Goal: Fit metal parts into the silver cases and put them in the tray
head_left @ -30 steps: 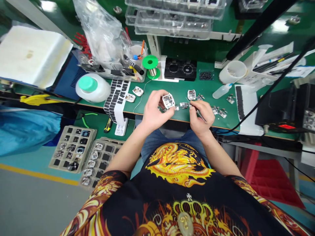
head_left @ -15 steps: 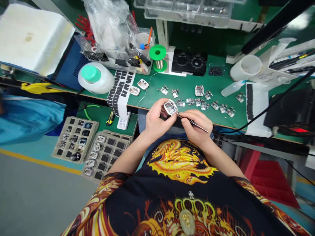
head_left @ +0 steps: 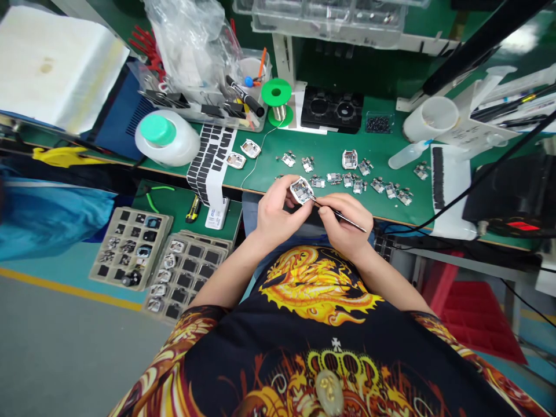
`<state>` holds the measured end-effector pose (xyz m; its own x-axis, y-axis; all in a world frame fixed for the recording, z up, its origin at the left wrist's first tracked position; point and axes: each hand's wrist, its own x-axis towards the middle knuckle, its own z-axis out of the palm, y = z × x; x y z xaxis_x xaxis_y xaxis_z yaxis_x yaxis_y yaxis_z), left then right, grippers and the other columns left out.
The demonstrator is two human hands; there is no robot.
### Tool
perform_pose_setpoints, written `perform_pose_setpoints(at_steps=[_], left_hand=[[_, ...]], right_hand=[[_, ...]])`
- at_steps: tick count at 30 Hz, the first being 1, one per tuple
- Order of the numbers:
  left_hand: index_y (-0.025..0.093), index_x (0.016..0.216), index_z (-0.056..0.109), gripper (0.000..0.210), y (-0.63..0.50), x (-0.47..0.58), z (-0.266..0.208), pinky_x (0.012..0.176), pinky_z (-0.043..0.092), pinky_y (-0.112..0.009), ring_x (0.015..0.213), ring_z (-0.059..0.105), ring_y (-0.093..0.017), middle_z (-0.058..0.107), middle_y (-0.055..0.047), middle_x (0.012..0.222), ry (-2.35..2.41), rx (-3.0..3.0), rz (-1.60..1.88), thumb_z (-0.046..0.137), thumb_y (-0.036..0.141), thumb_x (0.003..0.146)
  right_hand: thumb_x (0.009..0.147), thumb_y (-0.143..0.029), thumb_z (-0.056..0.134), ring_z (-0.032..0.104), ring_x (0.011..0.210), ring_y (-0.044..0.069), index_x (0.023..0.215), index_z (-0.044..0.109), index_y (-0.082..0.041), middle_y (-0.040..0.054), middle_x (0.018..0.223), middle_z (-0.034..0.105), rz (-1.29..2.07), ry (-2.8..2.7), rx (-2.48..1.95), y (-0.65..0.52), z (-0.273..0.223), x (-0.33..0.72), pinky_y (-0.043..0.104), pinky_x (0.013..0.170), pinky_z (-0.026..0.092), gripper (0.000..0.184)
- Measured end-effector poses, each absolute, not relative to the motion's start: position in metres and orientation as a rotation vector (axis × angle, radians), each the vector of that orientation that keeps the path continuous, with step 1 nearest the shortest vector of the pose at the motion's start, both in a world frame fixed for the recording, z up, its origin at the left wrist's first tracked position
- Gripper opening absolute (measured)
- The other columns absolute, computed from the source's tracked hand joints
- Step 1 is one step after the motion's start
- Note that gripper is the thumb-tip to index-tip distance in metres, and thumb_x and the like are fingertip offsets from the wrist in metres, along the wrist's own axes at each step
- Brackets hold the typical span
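Note:
My left hand (head_left: 280, 214) grips a small white watch case (head_left: 301, 190) by its edges, with circuit parts showing inside. In my right hand (head_left: 346, 223) is a pair of dark tweezers (head_left: 343, 218), pinched between thumb and fingers. Their tips touch the lower right edge of the case; the exact contact is too small to make out. Just beyond my hands, several small circuit assemblies (head_left: 347, 180) lie on the green bench (head_left: 269, 179). Another white watch case (head_left: 349, 159) with parts inside sits behind them. Two more white cases (head_left: 251, 149) lie to the left.
A solder wire spool (head_left: 277, 104) stands at the back, beside a bin of pens and plastic bags. A white bottle (head_left: 167, 138) with a green cap is at left. Compartment trays (head_left: 130, 246) sit lower left. A black cable (head_left: 478, 191) crosses the right side.
The view has shifted very slightly. Both hands keep their hold on the watch case and the tweezers, with no other clear difference.

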<state>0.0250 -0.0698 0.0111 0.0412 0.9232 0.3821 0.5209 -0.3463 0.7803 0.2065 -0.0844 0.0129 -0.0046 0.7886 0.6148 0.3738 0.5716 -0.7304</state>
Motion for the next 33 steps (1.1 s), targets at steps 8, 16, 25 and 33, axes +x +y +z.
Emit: perform_pose_setpoints(at_steps=[8,16,25,33], left_hand=[[0.026,0.126,0.064,0.036,-0.069,0.026,0.014,0.071,0.062,-0.030,0.076,0.067,-0.013,0.074,0.000,0.098,1.479,1.925,1.265,0.076,0.023,0.092],[0.026,0.131,0.063,0.040,-0.068,0.024,0.008,0.071,0.062,-0.031,0.077,0.068,-0.013,0.074,-0.001,0.102,1.470,1.924,1.269,0.078,0.027,0.094],[0.025,0.130,0.063,0.039,-0.069,0.029,0.013,0.070,0.061,-0.030,0.076,0.067,-0.013,0.073,-0.001,0.100,1.464,2.012,1.275,0.081,0.030,0.095],[0.020,0.129,0.064,0.039,-0.069,0.029,0.014,0.070,0.058,-0.026,0.074,0.064,-0.010,0.074,-0.001,0.102,1.437,2.039,1.310,0.081,0.029,0.095]], right_hand=[[0.100,-0.026,0.073,0.082,0.088,0.022,0.107,0.085,-0.028,0.0044,0.098,0.086,0.472,-1.582,-1.044,-0.087,0.013,0.207,0.043,0.084,0.070,0.014],[0.100,-0.045,0.078,0.072,0.057,0.014,0.101,0.084,-0.023,0.0027,0.081,0.083,1.138,-1.076,-1.049,-0.080,0.001,0.203,0.027,0.052,0.062,0.023],[0.101,-0.035,0.078,0.080,0.080,0.018,0.104,0.086,-0.028,0.0033,0.098,0.085,0.716,-1.339,-1.057,-0.084,0.011,0.205,0.036,0.074,0.070,0.011],[0.102,-0.027,0.076,0.081,0.092,0.021,0.108,0.086,-0.028,0.0031,0.100,0.086,0.587,-1.445,-1.026,-0.080,0.010,0.207,0.041,0.087,0.069,0.012]])
